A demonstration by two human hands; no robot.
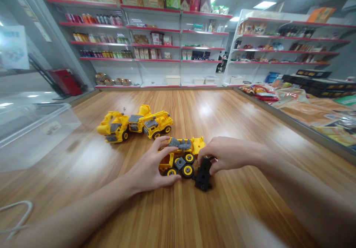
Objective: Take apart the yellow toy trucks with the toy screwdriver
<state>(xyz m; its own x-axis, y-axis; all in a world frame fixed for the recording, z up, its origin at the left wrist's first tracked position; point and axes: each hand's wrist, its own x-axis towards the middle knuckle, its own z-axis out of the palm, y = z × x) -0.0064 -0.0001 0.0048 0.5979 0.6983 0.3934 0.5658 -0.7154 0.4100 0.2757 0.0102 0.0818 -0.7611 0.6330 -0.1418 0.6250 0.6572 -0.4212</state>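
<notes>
A yellow toy truck [182, 158] with grey parts and yellow-hubbed black wheels lies tipped on its side on the wooden table [222, 211]. My left hand [151, 166] grips its near end, thumb under the wheels and fingers over the top. My right hand [226, 154] pinches a black plastic piece [203, 174] that stands on the table against the truck's right end.
Three yellow toy construction vehicles [135, 124] stand in a row further back on the left. A clear plastic bin [33, 129] sits at the left edge, a white cord [16, 214] near the front left. Packaged goods [306, 99] lie to the right; store shelves [155, 44] line the back.
</notes>
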